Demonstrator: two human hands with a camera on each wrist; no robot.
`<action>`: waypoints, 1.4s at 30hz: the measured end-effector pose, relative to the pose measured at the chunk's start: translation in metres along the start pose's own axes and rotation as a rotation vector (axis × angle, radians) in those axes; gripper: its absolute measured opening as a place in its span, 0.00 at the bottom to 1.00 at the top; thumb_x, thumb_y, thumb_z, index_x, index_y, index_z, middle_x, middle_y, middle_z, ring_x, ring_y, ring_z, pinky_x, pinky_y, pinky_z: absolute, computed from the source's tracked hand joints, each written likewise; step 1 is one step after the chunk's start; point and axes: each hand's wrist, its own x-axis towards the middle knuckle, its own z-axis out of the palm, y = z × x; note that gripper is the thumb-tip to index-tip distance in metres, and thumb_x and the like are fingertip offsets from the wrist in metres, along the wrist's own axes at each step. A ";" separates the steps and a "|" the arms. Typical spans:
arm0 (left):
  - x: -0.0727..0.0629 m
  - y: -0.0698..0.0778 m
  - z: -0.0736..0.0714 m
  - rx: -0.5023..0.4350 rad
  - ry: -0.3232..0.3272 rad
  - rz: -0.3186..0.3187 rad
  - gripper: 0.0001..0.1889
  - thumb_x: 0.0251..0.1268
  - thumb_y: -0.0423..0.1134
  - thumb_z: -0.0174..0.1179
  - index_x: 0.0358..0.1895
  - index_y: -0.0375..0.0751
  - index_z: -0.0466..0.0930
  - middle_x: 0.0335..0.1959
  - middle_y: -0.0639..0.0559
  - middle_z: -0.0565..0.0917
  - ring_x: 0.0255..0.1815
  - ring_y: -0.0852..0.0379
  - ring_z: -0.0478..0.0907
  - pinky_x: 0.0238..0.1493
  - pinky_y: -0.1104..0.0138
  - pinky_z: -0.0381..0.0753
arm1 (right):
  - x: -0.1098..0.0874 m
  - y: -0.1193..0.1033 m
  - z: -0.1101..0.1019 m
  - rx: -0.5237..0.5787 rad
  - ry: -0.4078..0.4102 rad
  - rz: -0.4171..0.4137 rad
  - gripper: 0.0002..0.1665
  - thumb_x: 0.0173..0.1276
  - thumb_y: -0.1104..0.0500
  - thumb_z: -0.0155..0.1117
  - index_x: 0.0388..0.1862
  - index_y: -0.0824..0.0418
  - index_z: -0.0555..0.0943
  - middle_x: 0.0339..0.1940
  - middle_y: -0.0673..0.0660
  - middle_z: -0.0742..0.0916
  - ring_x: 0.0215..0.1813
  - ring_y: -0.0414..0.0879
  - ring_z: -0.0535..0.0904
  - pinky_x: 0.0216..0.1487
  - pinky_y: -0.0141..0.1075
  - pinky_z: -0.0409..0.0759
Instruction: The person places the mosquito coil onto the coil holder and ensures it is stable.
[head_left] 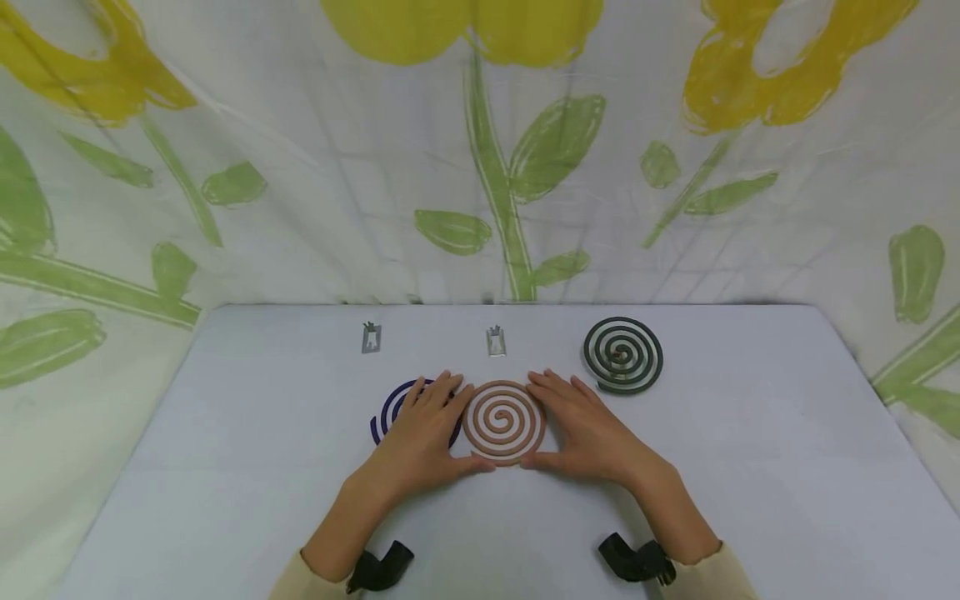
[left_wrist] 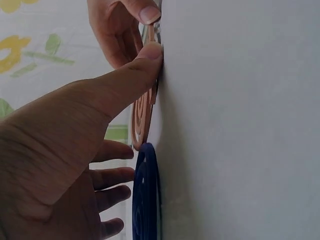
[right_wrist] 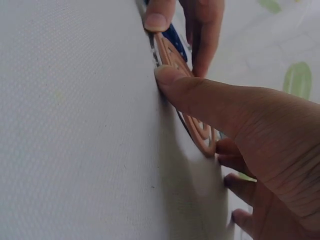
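A brown mosquito coil (head_left: 502, 414) lies at the middle of the table between both hands. My left hand (head_left: 423, 442) holds its left side, thumb at the near edge and index fingertip at the rim. On the opposite side my right hand (head_left: 588, 433) grips it the same way, the two thumbs close together. Under the spread left fingers is a blue mosquito coil (head_left: 385, 417), partly hidden by that hand. In the left wrist view this blue coil (left_wrist: 145, 195) sits right beside the brown one (left_wrist: 141, 120). The right wrist view shows the brown coil (right_wrist: 200, 135) along the right thumb.
A dark green mosquito coil (head_left: 623, 387) lies behind the right hand. Two small metal coil stands, one at the left (head_left: 366, 346) and one near the centre (head_left: 490, 348), lie toward the back of the white table (head_left: 225, 467). A flower-painted curtain (head_left: 360, 167) hangs behind it.
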 end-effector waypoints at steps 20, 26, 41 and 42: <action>0.002 -0.002 0.001 -0.022 0.003 0.006 0.54 0.53 0.71 0.75 0.77 0.41 0.71 0.82 0.36 0.66 0.87 0.35 0.57 0.86 0.38 0.54 | 0.000 0.003 -0.003 -0.004 0.021 -0.017 0.57 0.57 0.42 0.84 0.78 0.66 0.71 0.80 0.62 0.76 0.84 0.63 0.66 0.84 0.64 0.59; 0.000 -0.004 0.002 -0.014 0.008 0.013 0.54 0.53 0.71 0.74 0.78 0.41 0.71 0.81 0.36 0.66 0.87 0.36 0.57 0.86 0.39 0.55 | 0.000 0.003 0.000 0.022 0.011 -0.013 0.58 0.56 0.44 0.85 0.81 0.61 0.68 0.78 0.60 0.78 0.84 0.63 0.66 0.85 0.64 0.57; 0.000 -0.004 0.001 -0.015 0.027 0.029 0.54 0.49 0.70 0.77 0.75 0.39 0.73 0.79 0.38 0.70 0.85 0.37 0.61 0.85 0.40 0.59 | 0.002 0.005 0.002 0.036 -0.001 -0.008 0.58 0.55 0.42 0.86 0.77 0.66 0.72 0.84 0.61 0.70 0.86 0.62 0.61 0.85 0.60 0.61; 0.000 -0.004 0.001 -0.013 0.025 0.029 0.54 0.49 0.70 0.77 0.75 0.39 0.73 0.79 0.38 0.70 0.85 0.37 0.61 0.85 0.40 0.59 | 0.002 0.005 0.002 0.041 -0.004 -0.008 0.58 0.55 0.42 0.86 0.77 0.66 0.72 0.84 0.61 0.71 0.86 0.62 0.61 0.86 0.60 0.60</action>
